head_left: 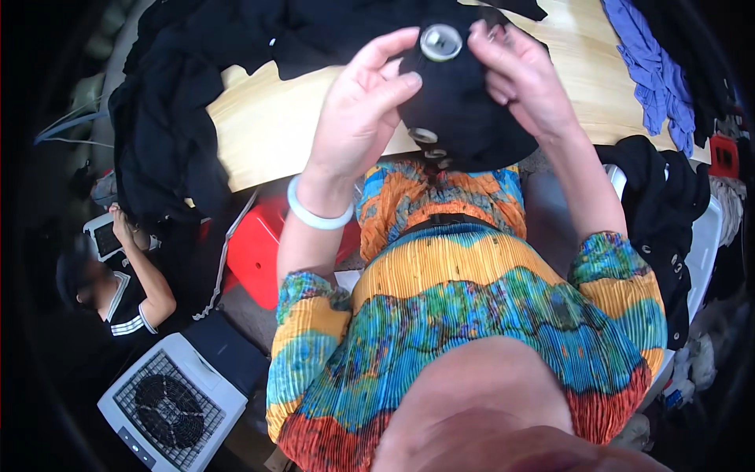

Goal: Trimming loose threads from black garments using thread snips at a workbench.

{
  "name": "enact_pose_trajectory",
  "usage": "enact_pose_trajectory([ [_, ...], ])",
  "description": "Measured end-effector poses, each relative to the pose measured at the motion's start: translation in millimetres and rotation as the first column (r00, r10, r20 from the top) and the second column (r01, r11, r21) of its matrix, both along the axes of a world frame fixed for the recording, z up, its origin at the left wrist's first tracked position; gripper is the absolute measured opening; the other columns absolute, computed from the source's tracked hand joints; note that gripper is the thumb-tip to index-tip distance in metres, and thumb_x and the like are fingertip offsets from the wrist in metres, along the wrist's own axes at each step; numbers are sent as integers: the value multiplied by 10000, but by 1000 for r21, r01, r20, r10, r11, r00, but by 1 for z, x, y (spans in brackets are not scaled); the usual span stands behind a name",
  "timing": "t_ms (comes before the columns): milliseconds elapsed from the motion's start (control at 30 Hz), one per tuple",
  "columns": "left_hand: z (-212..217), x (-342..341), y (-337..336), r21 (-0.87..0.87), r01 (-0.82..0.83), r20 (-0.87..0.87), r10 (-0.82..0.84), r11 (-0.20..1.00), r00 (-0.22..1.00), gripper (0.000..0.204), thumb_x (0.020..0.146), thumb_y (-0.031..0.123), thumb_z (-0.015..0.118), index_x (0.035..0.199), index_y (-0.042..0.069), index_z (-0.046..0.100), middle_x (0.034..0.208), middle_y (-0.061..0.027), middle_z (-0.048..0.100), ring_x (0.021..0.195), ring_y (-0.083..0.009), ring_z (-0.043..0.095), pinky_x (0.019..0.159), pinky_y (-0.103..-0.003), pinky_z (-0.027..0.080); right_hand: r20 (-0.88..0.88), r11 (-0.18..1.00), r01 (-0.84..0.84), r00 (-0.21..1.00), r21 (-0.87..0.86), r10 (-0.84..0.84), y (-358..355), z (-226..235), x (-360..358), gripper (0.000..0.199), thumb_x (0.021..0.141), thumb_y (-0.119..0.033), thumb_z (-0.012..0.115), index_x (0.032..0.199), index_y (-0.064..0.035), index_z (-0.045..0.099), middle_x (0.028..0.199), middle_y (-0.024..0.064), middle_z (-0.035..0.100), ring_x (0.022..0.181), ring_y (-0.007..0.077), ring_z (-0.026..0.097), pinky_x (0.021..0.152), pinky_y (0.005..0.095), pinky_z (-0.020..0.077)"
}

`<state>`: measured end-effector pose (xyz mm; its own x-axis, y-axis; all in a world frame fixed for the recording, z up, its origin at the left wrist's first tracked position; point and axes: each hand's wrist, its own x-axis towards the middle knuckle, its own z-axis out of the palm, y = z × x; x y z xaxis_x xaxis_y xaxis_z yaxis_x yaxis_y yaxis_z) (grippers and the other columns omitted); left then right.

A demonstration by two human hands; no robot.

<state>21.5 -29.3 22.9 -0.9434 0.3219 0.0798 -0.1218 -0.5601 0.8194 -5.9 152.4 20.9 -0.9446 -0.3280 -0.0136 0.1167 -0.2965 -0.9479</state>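
A black garment (472,110) hangs between my two hands, above my lap and the table edge. On it sits a large round pale-rimmed button (440,42), and several more buttons (423,136) run down its lower part. My left hand (366,98) grips the left edge of the cloth, index fingertip beside the top button and thumb below it. At the button's right is my right hand (519,79), its thumb and fingers pinched together. Something small, dark and shiny shows at those fingers; its kind is too blurred to make out.
Black clothing (173,118) lies across the pale wooden table (259,118). Blue-purple cloth (649,67) is at the far right. A red stool (255,248) stands below the table, a grey fan unit (173,401) lower left. Another person (118,291) sits at left. Dark garments fill a white bin (705,244).
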Motion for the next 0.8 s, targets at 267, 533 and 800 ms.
enact_pose_trajectory([
  [267,-24,3,4,-195,16,90,1,981,996,348,819,-43,444,1157,-25,363,992,-109,566,880,-118,545,798,-213,417,197,959,-280,944,43,266,19,-32,-8,172,813,-163,579,937,-60,521,587,-78,412,412,-13,292,381,148,220],
  [533,-42,12,13,-312,-248,-26,252,917,967,274,823,13,511,1094,-10,481,971,-52,550,869,-80,515,795,-190,398,351,897,-217,865,-384,359,16,-55,-10,50,831,-87,535,862,-66,501,576,-77,387,386,-5,288,365,152,231],
  [800,-42,10,24,-371,-306,-93,293,877,952,219,759,-66,574,977,-49,573,891,-59,586,797,-92,563,714,-179,461,348,910,-265,860,-320,373,14,-52,-5,36,837,-76,519,835,-70,484,583,-70,401,395,-4,311,371,150,251],
])
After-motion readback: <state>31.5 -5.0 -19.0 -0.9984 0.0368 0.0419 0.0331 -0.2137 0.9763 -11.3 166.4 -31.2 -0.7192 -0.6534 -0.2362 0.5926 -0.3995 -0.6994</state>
